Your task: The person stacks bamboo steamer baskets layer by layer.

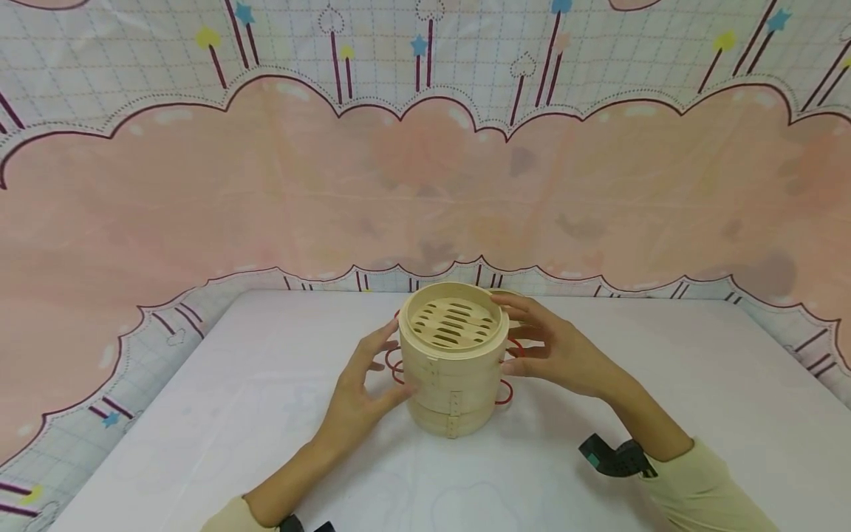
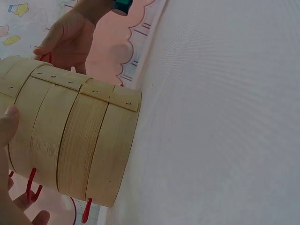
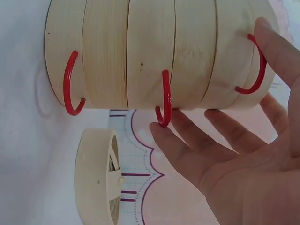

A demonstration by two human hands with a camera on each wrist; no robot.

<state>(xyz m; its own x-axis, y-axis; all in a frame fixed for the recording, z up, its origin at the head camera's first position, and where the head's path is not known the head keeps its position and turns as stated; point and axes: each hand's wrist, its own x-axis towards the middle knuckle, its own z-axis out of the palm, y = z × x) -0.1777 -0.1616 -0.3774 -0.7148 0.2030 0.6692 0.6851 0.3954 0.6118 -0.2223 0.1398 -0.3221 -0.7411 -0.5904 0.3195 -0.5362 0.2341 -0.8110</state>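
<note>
A stack of round bamboo steamer baskets (image 1: 455, 384) stands upright in the head view, its top one showing a slatted base (image 1: 452, 323). Red loop handles (image 3: 71, 84) stick out from its sides. My left hand (image 1: 362, 395) holds the stack from the left, thumb at the front and fingers partly hidden behind. In the left wrist view the left thumb (image 2: 8, 125) lies against an upper basket. From the right, my right hand (image 1: 558, 347) holds the upper part with spread, slightly bent fingers. One right fingertip (image 3: 161, 131) is by a middle red handle.
Behind the stack, in the right wrist view, sits another round pale bamboo piece (image 3: 93, 178), mostly hidden from the head view. A white table (image 1: 233, 443) spreads around the stack. A patterned cloth (image 1: 332, 192) hangs beyond the table's far edge.
</note>
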